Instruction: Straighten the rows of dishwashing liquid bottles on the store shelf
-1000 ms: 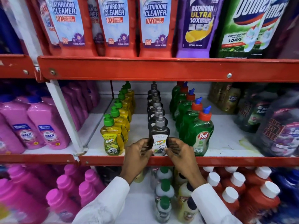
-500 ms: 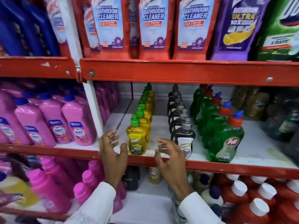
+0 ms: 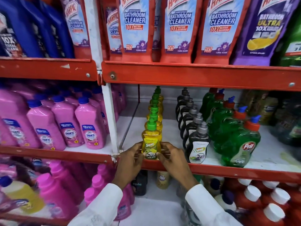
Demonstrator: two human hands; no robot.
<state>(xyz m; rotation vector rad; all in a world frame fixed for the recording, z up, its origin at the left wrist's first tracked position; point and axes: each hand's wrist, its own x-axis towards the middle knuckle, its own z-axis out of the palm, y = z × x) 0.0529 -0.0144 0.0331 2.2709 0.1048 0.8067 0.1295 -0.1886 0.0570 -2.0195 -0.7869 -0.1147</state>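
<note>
On the middle shelf [image 3: 211,170] stand three rows of dishwashing liquid. A yellow row with green caps runs back from the front yellow bottle [image 3: 151,139]. To its right is a row of black bottles [image 3: 197,144] with grey caps, then green Pril bottles [image 3: 239,144] with red caps. My left hand [image 3: 130,158] grips the front yellow bottle's left side and my right hand [image 3: 172,158] grips its right side, fingers on the label at the shelf's front edge.
Pink Shakti bottles [image 3: 66,128] fill the left bay behind a white upright post [image 3: 110,121]. Red Harpic bathroom cleaner bottles [image 3: 179,30] stand on the shelf above. Pink, red and small bottles crowd the lower shelf. Dark bottles sit at far right.
My hands left the front black bottle, moved left, and now hold the front yellow bottle from both sides. The view has shifted left.
</note>
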